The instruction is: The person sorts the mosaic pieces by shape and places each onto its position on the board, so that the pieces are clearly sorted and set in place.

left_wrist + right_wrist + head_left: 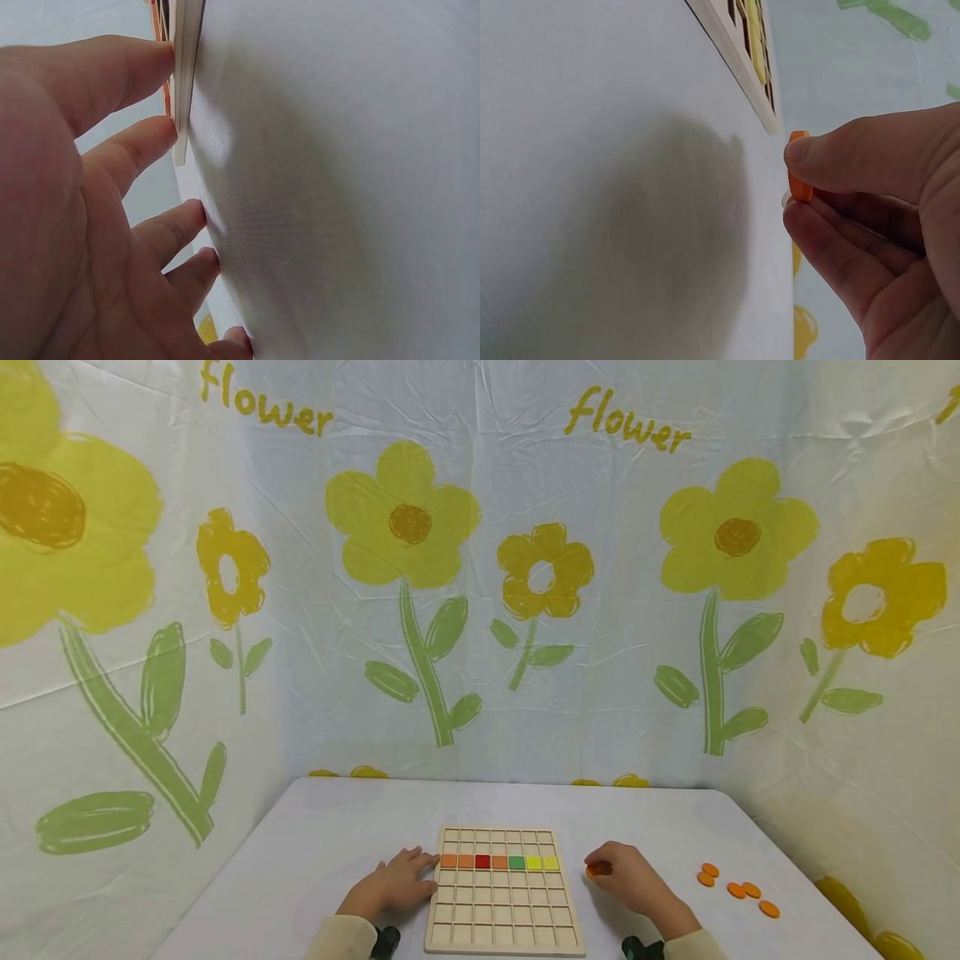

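A wooden grid board [504, 915] lies on the table, with one row of coloured square tiles [482, 862] across it: orange, red, green and yellow. My left hand [396, 883] rests at the board's left edge, its fingers spread. In the left wrist view the thumb and a finger of that left hand [90, 187] touch the side of the board [182, 82]. To the right of the board, my right hand [633, 878] pinches an orange disc [597, 869] between thumb and fingers. The right wrist view shows this disc [801, 184] edge-on, above the table surface.
Several loose orange discs [768, 909] lie on the white table [337, 810] to the right of my right hand. A white curtain [480, 693] printed with flowers surrounds the table's back and sides.
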